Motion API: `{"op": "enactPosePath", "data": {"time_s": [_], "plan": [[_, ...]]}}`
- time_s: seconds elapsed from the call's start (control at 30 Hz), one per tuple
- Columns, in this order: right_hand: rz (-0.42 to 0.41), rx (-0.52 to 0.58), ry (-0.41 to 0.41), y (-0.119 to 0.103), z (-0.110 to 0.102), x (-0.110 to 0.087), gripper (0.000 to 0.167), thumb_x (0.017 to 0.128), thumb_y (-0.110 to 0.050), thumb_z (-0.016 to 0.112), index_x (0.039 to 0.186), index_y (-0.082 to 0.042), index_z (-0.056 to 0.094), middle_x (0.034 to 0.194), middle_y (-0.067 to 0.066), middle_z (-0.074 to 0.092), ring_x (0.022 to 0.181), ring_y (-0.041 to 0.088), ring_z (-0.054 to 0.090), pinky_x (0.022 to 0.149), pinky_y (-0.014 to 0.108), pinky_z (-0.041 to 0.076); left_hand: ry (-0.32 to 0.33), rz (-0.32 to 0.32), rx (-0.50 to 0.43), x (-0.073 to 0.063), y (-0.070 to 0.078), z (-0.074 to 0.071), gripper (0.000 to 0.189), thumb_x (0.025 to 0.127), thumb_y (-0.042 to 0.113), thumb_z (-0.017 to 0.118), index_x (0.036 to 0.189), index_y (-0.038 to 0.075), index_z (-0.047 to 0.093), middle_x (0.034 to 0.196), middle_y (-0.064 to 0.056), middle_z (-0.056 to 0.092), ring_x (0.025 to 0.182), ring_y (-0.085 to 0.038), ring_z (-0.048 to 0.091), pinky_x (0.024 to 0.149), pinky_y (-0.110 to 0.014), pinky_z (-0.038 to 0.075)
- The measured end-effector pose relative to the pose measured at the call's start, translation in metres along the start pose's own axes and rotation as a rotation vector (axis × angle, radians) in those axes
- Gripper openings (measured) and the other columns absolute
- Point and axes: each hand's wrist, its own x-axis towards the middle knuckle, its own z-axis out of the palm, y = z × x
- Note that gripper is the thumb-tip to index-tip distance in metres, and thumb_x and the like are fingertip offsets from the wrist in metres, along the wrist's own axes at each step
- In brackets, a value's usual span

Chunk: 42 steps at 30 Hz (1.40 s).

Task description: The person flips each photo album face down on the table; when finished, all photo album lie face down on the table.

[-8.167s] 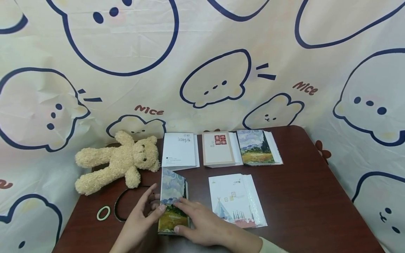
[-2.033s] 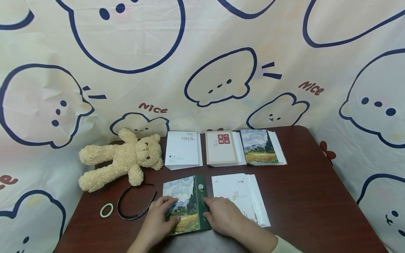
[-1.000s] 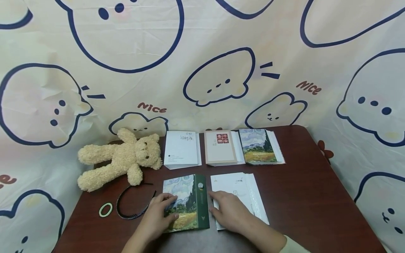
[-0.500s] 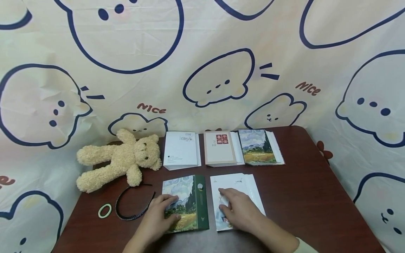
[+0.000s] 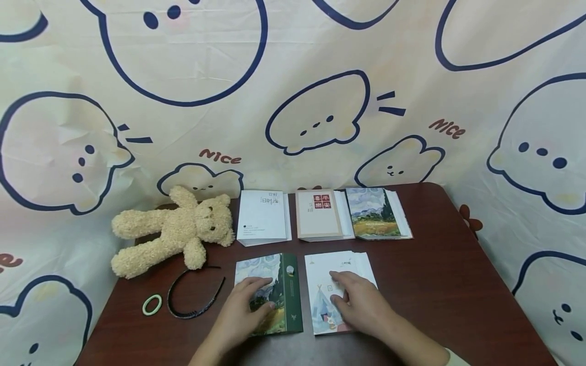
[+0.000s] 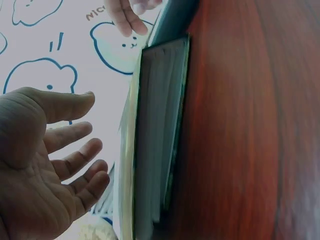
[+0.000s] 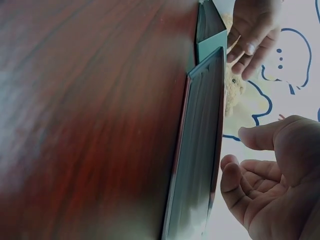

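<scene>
A photo album with a painted landscape cover and green spine strip lies near the front edge of the table. My left hand hovers over its left half, hiding part of the picture. In the left wrist view the thumb and fingers are spread and apart from the cover. Just to the right lies a white album with a tent drawing. Over it is my right hand, covering its lower right part. The right wrist view shows loosely bent fingers clear of the album, holding nothing.
Behind stand a white album, a beige album with red characters and another landscape album. A plush bear lies at left, with a black headband and a pale green ring in front.
The landscape album, turned narrow earlier, now lies face up with its green strip showing. My right hand has left that strip and moved right over the white album; my left hand shifted slightly right.
</scene>
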Motion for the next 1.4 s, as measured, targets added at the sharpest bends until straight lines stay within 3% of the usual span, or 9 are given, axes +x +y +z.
{"op": "enactPosePath", "data": {"time_s": [0.27,0.43,0.53,0.83,1.13,1.4], "plan": [[0.028,-0.048,0.027,0.011,-0.005,-0.005,0.051,0.089,-0.022,0.082,0.137,-0.01,0.067,0.113,-0.004,0.068,0.066,-0.003,0.046,0.06,0.022,0.043,-0.037,0.028,-0.149,0.007,0.011,0.009,0.046,0.093,0.019,0.08,0.137,0.016,0.067,0.127,-0.002,0.065,0.111,-0.026,0.064,0.092,-0.048,0.055],[0.078,-0.07,0.047,0.019,-0.01,-0.01,0.051,0.088,-0.023,0.083,0.136,-0.012,0.069,0.095,-0.01,0.062,0.069,-0.001,0.047,0.061,0.024,0.042,-0.13,0.029,-0.364,0.008,0.017,0.013,0.048,0.096,0.017,0.077,0.141,0.008,0.063,0.129,-0.012,0.064,0.114,-0.03,0.061,0.093,-0.037,0.056],[0.109,-0.082,0.055,0.024,-0.013,-0.012,0.051,0.087,-0.023,0.084,0.135,-0.013,0.07,0.093,-0.011,0.061,0.071,0.001,0.048,0.062,0.024,0.043,-0.178,0.02,-0.46,0.009,0.02,0.015,0.05,0.097,0.017,0.075,0.143,0.006,0.06,0.132,-0.016,0.062,0.119,-0.033,0.059,0.094,-0.033,0.055],[0.171,-0.105,0.046,0.039,-0.017,-0.018,0.053,0.086,-0.025,0.084,0.135,-0.012,0.069,0.11,-0.003,0.067,0.077,0.005,0.052,0.067,0.028,0.047,-0.258,-0.012,-0.516,0.009,0.03,0.023,0.058,0.099,0.018,0.072,0.151,0.005,0.05,0.137,-0.022,0.056,0.12,-0.036,0.062,0.092,-0.033,0.057],[0.162,-0.1,0.057,0.048,-0.02,-0.023,0.053,0.089,-0.024,0.082,0.137,-0.007,0.067,0.132,0.009,0.066,0.092,0.011,0.061,0.088,0.045,0.056,-0.298,-0.063,-0.57,0.008,0.038,0.035,0.071,0.099,0.017,0.073,0.159,0.008,0.038,0.154,-0.022,0.044,0.128,-0.037,0.059,0.093,-0.033,0.058],[0.141,-0.067,0.056,0.055,-0.024,-0.03,0.051,0.092,-0.027,0.078,0.137,-0.005,0.066,0.136,0.013,0.064,0.127,0.031,0.059,0.104,0.055,0.049,-0.345,-0.093,-0.572,0.005,0.043,0.045,0.077,0.099,0.019,0.073,0.163,0.011,0.031,0.155,-0.019,0.043,0.13,-0.036,0.058,0.096,-0.047,0.057]]}}
